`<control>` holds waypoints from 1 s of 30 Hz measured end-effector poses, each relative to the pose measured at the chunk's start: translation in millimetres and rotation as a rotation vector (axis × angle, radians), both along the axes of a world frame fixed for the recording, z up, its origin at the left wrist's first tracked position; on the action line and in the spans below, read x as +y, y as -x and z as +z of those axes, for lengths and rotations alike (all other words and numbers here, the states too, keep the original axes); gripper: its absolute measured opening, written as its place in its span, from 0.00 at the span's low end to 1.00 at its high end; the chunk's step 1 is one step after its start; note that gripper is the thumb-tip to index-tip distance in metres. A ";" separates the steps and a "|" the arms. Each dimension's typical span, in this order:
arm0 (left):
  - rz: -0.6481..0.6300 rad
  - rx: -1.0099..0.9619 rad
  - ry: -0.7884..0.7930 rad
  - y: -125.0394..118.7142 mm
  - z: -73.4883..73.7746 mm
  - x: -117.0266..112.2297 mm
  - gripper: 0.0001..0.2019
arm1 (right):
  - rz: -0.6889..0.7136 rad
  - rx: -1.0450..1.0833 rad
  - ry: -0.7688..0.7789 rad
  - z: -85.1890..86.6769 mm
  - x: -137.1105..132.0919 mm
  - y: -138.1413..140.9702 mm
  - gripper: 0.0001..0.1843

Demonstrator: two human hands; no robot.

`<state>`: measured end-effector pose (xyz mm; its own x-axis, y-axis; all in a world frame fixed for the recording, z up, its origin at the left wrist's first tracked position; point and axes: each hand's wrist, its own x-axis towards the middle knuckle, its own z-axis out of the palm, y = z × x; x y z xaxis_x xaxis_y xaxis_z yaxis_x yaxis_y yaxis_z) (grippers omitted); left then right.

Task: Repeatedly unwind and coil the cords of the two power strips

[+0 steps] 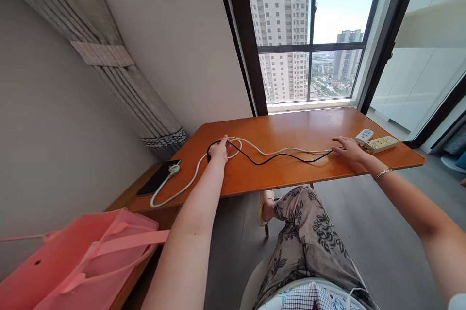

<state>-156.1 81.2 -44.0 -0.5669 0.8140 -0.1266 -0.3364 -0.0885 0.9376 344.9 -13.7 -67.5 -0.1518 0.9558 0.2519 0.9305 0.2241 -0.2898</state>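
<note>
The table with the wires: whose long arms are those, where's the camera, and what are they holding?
No machine here! One person reaches out with a bare left hand and right hand. The camera sits on that person's head, so you look down past their own arms and patterned trousers.

On the brown table lie a black cable, a white cable with a plug, a cream power strip and a white socket block.

The left hand seems to hold the black cable. The right touches the cables; its grip is hard to tell.
</note>
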 end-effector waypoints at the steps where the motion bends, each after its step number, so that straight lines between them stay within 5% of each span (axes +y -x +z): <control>1: 0.006 0.008 0.001 0.5 -0.6 0.3 0.10 | 0.063 -0.051 0.028 -3.6 -1.9 18.9 0.33; 4: 0.013 0.030 0.003 3.5 -2.9 -0.2 0.11 | 0.191 -0.204 0.046 -11.5 -7.0 65.2 0.39; 7: -0.015 0.131 0.018 7.2 -7.0 -2.8 0.12 | 0.166 -0.290 0.058 -15.5 -5.7 90.6 0.35; 13: -0.205 0.636 0.247 17.9 -13.2 -6.9 0.15 | 0.052 -0.353 -0.003 -22.0 2.0 101.6 0.25; 19: -0.121 0.915 0.348 28.1 -1.5 -11.3 0.10 | 0.018 -0.287 -0.073 -30.4 -1.7 101.3 0.24; 24: 0.025 1.491 0.139 15.9 -3.0 -27.3 0.12 | 0.003 -0.249 -0.106 -34.4 -2.5 100.6 0.23; 30: -0.156 1.524 -0.208 -26.2 -22.1 -39.7 0.15 | -0.027 -0.229 -0.128 -36.3 -3.4 102.0 0.22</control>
